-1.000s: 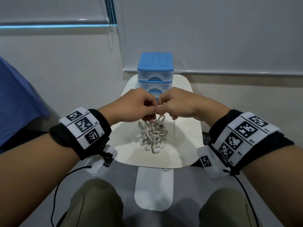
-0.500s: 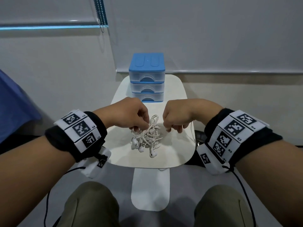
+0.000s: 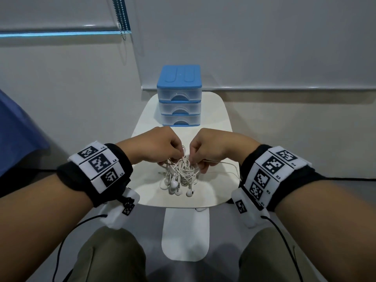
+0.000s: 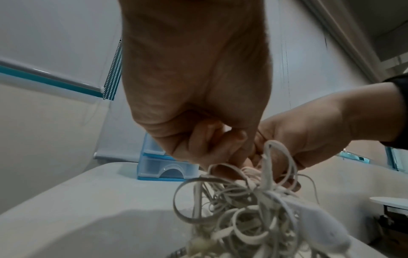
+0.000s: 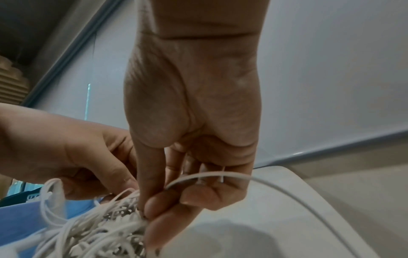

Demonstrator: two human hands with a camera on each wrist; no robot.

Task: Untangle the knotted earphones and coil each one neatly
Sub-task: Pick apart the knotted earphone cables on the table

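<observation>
Untangling was at its start: left hand (image 3: 154, 147) and right hand (image 3: 211, 149) fingers pinched strands of the knotted earphones (image 3: 181, 176) above the worktop (image 3: 213, 190); next, one cable needed drawing free

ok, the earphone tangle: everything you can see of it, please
The earphone tangle is a dense knot of thin white, rubbery-looking cables, several sets by the number of glossy white earbuds hanging at its near edge. It sits at the middle of the white table, its lower part apparently on the surface. The left hand and right hand pinch strands at its top from either side. One loose cable arcs out rightward from the right hand's grip. Nothing is coiled yet.
</observation>
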